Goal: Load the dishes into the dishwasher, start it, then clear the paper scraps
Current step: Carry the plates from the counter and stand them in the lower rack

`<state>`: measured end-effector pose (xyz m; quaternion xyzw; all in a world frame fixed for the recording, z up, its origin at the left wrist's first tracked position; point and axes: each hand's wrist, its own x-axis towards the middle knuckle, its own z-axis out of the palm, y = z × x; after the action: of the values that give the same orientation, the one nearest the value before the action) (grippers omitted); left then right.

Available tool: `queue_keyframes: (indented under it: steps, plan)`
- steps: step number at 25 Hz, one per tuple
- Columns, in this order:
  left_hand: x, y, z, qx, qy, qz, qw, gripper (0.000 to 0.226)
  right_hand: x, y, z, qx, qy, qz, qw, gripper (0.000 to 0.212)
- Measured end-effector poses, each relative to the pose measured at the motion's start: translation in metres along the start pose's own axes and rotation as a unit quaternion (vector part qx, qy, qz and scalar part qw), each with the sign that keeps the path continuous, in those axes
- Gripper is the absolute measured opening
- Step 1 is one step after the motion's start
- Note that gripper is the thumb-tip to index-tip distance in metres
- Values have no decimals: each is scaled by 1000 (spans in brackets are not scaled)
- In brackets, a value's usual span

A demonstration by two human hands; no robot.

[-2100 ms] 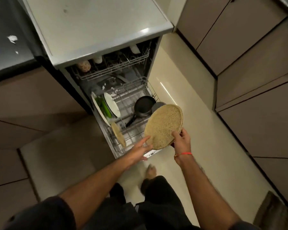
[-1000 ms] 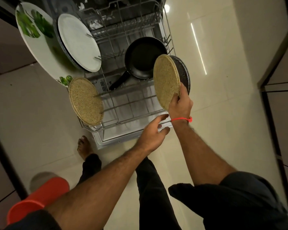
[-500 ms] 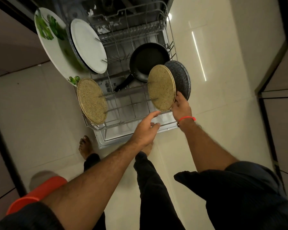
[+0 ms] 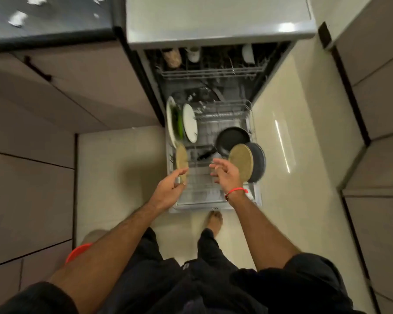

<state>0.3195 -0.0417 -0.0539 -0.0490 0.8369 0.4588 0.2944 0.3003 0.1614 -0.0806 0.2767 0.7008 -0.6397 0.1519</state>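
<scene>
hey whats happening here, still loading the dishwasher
Yes, loading is under way. A person stands over the pulled-out lower rack of the open dishwasher. Both hands hover over the rack holding nothing: the left hand near a tan round plate on the rack's left side, the right hand beside another tan plate that stands on edge against a dark plate. A black frying pan and two white plates are already racked.
</scene>
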Motion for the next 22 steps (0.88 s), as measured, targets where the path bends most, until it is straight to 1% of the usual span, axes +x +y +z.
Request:
queue_keyframes:
  steps: [4,8,12,15,17,19,22]
  plan:
    - [-40,-27,-84,-21,83,46,995,44,-29,-49,109,-51,-85,-49,994,28]
    - [-75,-75,-185,-28,131,74,988,46,-59,-85,232,-59,-108,-75,990,30]
    - [-119,-121,-299,-40,217,89,971,45,-97,-125,355,-67,-167,-128,975,29]
    - [-143,-144,-367,-64,280,103,952,45,-116,-156,424,-78,-204,-185,958,29]
    - [-152,-152,-404,-98,321,93,938,45,-119,-178,462,-91,-228,-214,946,29]
    - [-159,-160,-433,-132,353,84,923,44,-117,-199,498,-81,-249,-234,936,30]
    - [-160,-169,-474,-144,385,79,908,45,-107,-229,550,-57,-265,-248,930,31]
